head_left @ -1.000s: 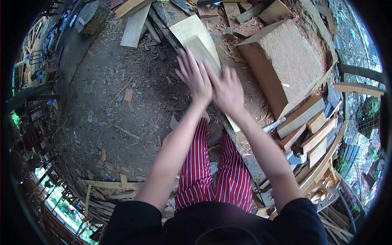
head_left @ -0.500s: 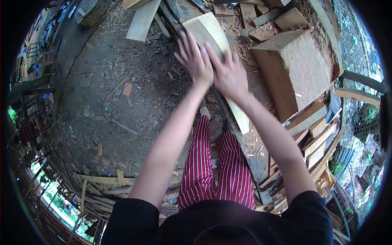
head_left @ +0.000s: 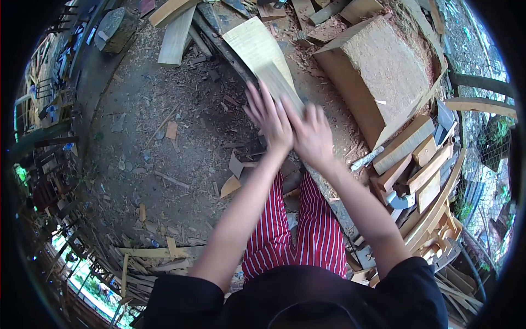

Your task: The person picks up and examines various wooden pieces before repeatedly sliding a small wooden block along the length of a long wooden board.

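A pale wooden board lies lengthwise in front of me. On top of it is a narrower grey-brown flat wooden strip, whose near part runs beneath my hands. My right hand presses over the strip, its index finger stretched forward and its other fingers bent and blurred at the right edge. Crossing close beside it, my left hand has its fingers stretched out and slightly apart along the strip's left side. The near end of the board is hidden under my hands and forearms.
A large wooden block stands to the right. Below it, several wood offcuts are piled up. Shavings and chips litter the ground at left. Another plank lies at the far left, near a log section.
Both hands have drawn back toward my body with the strip, baring more of the board's far end. The view has shifted slightly, and wood scraps now show beside my left forearm.
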Action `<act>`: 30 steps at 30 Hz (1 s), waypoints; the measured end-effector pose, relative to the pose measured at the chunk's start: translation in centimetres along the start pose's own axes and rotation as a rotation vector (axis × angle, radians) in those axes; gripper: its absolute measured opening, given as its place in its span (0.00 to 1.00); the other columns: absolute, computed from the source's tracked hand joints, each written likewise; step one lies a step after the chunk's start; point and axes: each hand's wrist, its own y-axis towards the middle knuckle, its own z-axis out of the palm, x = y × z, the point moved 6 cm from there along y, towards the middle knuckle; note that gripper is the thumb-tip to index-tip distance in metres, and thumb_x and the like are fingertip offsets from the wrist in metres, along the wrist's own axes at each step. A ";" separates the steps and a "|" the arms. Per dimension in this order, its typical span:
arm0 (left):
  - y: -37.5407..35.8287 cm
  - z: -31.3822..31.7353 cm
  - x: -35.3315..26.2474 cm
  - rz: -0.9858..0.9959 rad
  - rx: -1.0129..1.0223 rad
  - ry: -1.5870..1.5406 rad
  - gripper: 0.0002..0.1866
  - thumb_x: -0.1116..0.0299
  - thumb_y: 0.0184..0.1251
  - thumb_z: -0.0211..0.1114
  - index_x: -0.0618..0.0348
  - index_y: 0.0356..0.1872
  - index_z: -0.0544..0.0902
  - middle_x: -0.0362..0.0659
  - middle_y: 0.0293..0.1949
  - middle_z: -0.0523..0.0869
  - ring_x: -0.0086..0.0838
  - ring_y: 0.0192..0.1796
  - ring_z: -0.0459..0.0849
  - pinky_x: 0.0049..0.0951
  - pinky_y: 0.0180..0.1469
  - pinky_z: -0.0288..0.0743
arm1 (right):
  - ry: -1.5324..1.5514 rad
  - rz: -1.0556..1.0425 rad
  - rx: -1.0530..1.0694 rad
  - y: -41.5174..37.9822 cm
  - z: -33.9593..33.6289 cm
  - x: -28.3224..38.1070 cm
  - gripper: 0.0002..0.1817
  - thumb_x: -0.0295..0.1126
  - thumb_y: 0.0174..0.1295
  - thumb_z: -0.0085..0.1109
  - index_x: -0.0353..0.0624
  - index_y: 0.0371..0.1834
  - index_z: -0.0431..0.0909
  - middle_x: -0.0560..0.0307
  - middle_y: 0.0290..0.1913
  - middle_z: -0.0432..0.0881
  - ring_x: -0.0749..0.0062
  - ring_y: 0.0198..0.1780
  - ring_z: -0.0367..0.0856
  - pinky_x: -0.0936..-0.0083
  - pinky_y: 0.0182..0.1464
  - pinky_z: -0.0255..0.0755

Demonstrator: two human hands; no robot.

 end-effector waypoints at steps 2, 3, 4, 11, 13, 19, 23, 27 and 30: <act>-5.9 0.8 -1.0 -0.040 0.064 0.012 0.34 0.52 0.79 0.36 0.60 0.79 0.46 0.57 0.79 0.42 0.53 0.80 0.37 0.64 0.74 0.26 | -0.055 0.035 0.111 -5.8 0.2 -1.1 0.37 0.35 0.58 0.54 0.65 0.76 0.62 0.46 0.46 0.71 0.53 0.46 0.73 0.63 0.49 0.73; -8.4 1.4 -1.3 -0.042 0.099 0.030 0.34 0.53 0.78 0.37 0.61 0.78 0.47 0.58 0.79 0.42 0.54 0.80 0.38 0.64 0.74 0.26 | -0.021 0.047 0.111 -8.1 0.1 -1.7 0.36 0.35 0.58 0.54 0.65 0.75 0.63 0.44 0.46 0.71 0.52 0.46 0.72 0.63 0.50 0.72; -10.2 1.8 -1.4 -0.046 0.132 0.052 0.34 0.54 0.78 0.38 0.62 0.78 0.47 0.58 0.79 0.43 0.55 0.80 0.38 0.65 0.74 0.25 | -0.028 0.049 0.087 -9.7 -0.1 -1.9 0.35 0.35 0.58 0.55 0.64 0.74 0.65 0.42 0.47 0.71 0.51 0.45 0.72 0.62 0.50 0.71; 0.3 0.6 -0.6 0.063 0.018 0.156 0.32 0.54 0.79 0.36 0.59 0.78 0.50 0.57 0.79 0.45 0.56 0.80 0.40 0.64 0.74 0.25 | -0.041 0.015 0.091 0.4 0.0 -0.8 0.38 0.34 0.57 0.55 0.63 0.75 0.62 0.46 0.46 0.70 0.52 0.47 0.73 0.61 0.48 0.77; 5.9 0.3 0.2 0.100 -0.040 0.208 0.32 0.53 0.79 0.35 0.55 0.79 0.49 0.54 0.80 0.44 0.53 0.81 0.37 0.64 0.74 0.21 | -0.030 -0.049 -0.062 5.8 0.2 -0.3 0.36 0.36 0.59 0.55 0.63 0.75 0.62 0.45 0.49 0.71 0.50 0.50 0.74 0.60 0.47 0.78; 19.6 0.3 1.7 0.043 -0.066 0.295 0.33 0.50 0.79 0.38 0.51 0.79 0.48 0.50 0.80 0.47 0.48 0.81 0.40 0.64 0.74 0.25 | -0.079 -0.140 -0.296 18.4 1.4 0.1 0.32 0.38 0.63 0.53 0.61 0.73 0.63 0.44 0.48 0.76 0.50 0.48 0.77 0.60 0.47 0.78; 19.4 0.2 2.2 0.009 0.015 0.249 0.32 0.51 0.79 0.37 0.47 0.79 0.48 0.48 0.80 0.44 0.50 0.81 0.36 0.69 0.72 0.22 | -0.058 -0.123 -0.319 18.2 1.0 -0.1 0.31 0.39 0.63 0.53 0.63 0.73 0.63 0.43 0.50 0.75 0.48 0.50 0.77 0.59 0.47 0.79; 10.1 0.8 0.3 0.084 0.001 0.217 0.33 0.51 0.79 0.36 0.51 0.79 0.48 0.52 0.80 0.45 0.52 0.81 0.37 0.66 0.73 0.20 | 0.011 -0.017 -0.153 9.3 0.6 -0.8 0.34 0.36 0.62 0.52 0.65 0.75 0.61 0.41 0.53 0.73 0.48 0.52 0.75 0.60 0.48 0.79; 0.5 1.1 -1.4 0.066 0.056 0.186 0.33 0.51 0.80 0.34 0.53 0.79 0.47 0.53 0.80 0.44 0.51 0.81 0.37 0.62 0.75 0.22 | -0.016 0.055 -0.014 -0.2 -0.1 -1.4 0.37 0.34 0.59 0.54 0.65 0.76 0.60 0.42 0.50 0.72 0.51 0.48 0.75 0.61 0.46 0.78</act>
